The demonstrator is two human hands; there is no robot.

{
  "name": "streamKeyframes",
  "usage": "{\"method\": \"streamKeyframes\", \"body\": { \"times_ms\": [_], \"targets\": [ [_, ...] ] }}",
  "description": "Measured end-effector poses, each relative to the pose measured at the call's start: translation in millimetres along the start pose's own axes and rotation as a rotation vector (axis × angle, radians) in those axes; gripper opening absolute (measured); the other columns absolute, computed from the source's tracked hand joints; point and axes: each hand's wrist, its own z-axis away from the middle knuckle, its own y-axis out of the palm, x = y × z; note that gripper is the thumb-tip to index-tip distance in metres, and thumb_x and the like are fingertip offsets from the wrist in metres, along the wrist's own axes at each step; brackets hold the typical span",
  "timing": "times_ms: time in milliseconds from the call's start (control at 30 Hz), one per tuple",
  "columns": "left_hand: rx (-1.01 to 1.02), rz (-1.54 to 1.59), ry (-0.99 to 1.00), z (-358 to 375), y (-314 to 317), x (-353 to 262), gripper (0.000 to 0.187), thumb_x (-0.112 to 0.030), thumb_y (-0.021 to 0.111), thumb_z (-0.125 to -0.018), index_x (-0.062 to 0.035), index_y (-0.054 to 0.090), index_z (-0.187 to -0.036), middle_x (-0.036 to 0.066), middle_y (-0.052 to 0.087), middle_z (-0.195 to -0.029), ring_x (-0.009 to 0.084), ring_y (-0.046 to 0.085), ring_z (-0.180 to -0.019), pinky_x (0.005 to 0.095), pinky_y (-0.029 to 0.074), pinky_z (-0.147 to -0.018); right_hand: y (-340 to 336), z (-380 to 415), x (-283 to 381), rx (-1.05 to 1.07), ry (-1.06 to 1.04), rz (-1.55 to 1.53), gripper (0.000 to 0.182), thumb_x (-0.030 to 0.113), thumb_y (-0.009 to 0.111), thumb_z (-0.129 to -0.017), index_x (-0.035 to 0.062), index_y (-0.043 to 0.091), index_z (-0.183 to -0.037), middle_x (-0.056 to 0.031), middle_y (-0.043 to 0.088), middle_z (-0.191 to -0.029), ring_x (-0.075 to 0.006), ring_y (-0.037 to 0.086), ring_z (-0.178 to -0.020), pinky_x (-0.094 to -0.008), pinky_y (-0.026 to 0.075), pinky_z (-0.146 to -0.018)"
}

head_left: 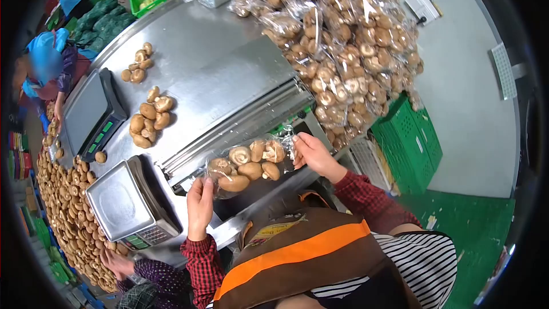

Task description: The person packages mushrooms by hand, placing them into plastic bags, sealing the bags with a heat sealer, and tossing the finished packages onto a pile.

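Observation:
A clear plastic bag of brown mushrooms (250, 170) is stretched between my two hands, in front of a long metal bar machine (229, 129). My left hand (200, 203) pinches the bag's left end, thumb up. With closed fingers, my right hand (311, 154) grips the gathered plastic at the right end. The bag lies roughly level along the machine's near edge, its mushrooms spread in a loose double row. Beyond the machine, two loose clusters of mushrooms, a nearer one (150, 119) and a farther one (138, 64), rest on the steel table (197, 40).
Bagged mushrooms (354, 46) form a big heap at right, above green crates (409, 143). Two scales, one silver-topped (120, 200) and one dark (88, 111), stand at left beside a loose mushroom pile (66, 212). A co-worker's hands (117, 263) are near it; another person (48, 63) works farther back.

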Motion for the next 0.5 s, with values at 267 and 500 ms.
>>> {"method": "streamKeyframes", "body": {
  "times_ms": [267,500],
  "targets": [
    [-0.225,-0.733,0.446,7.1,44.6,69.3,0.037,-0.020,0.062,-0.095,-0.0017,0.053,-0.064,0.015,0.051,-0.059,0.0290,0.047,-0.051,0.0405,0.040,-0.051,-34.4,44.4,-115.7,-0.709,-0.322,0.517,0.027,0.023,0.060,-0.096,-0.0003,0.053,-0.082,-0.0206,0.058,-0.068,-0.0358,0.057,-0.058,-0.0409,0.044,-0.054],
    [-0.254,-0.881,0.742,-40.2,118.5,62.1,0.036,-0.023,0.064,-0.094,-0.0029,0.056,-0.066,0.013,0.057,-0.062,0.0310,0.054,-0.053,0.0422,0.043,-0.052,12.0,27.7,-166.3,-0.756,-0.388,0.295,0.019,0.022,0.053,-0.099,0.0035,0.054,-0.096,-0.0148,0.060,-0.082,-0.0304,0.060,-0.076,-0.0402,0.048,-0.068]
  ]
}}
